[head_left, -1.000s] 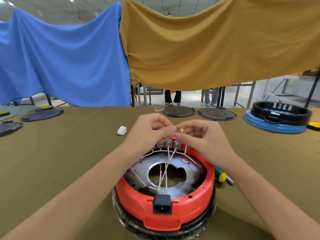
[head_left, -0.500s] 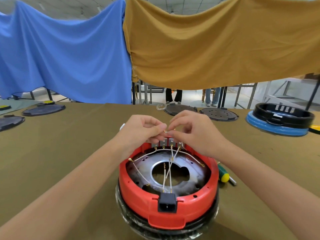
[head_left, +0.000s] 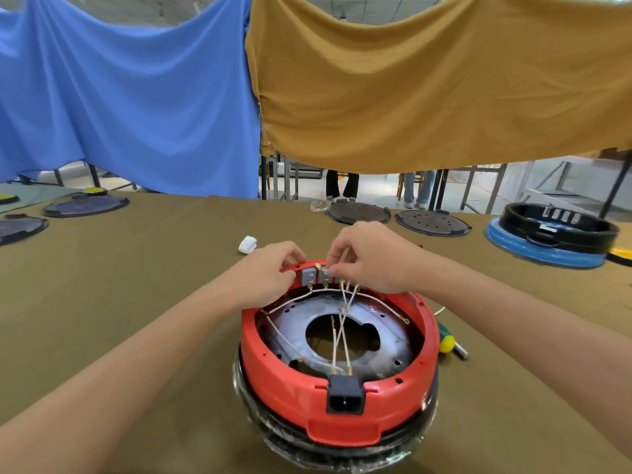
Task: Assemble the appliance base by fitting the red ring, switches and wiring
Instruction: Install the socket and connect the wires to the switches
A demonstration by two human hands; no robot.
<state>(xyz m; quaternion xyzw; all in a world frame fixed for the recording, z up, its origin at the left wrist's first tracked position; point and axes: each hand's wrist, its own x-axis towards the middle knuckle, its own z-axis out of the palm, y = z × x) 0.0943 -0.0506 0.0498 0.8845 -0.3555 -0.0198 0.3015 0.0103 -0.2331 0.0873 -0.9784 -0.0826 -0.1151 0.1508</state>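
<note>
Where switches (head_left: 318,276) sit, both hands

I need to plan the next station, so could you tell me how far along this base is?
Done: red ring seated, switches in its far wall. In hand: right hand pinches a wire at the switches; left hand grips the rim. Left: one wire end hangs loose over the centre hole.

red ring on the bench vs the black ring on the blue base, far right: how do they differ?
The red ring sits in front of the person with white wires strung across it; no wires are visible in the black ring. Both hands, left hand and right hand, work at the red ring's far rim; the black ring stands untouched. Both rings hold a row of switches at the far rim.
</note>
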